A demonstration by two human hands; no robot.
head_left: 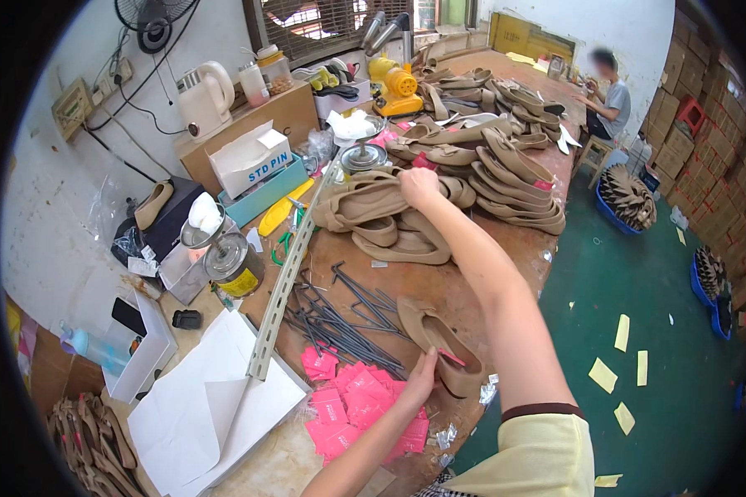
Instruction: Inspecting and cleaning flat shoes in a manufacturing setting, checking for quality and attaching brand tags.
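My left hand [423,378] is closed on the side of a tan flat shoe [458,370] near the table's front edge. A strip of pink shows inside that shoe. Stretched out farther away, my right hand [420,187] is closed at the top of a heap of tan shoes [373,203], its fingers curled over the edge of one; their tips are partly hidden. Small pink packets [360,406] lie spread beside my left wrist. Next to them is a bunch of dark bent metal rods [340,319].
A slotted metal strip [282,302] runs along the left of the rods, beside white paper sheets [191,398]. Cans [234,263], boxes and a kettle [205,99] line the wall. More stacked shoes [514,186] cover the far table, where another person [613,103] sits.
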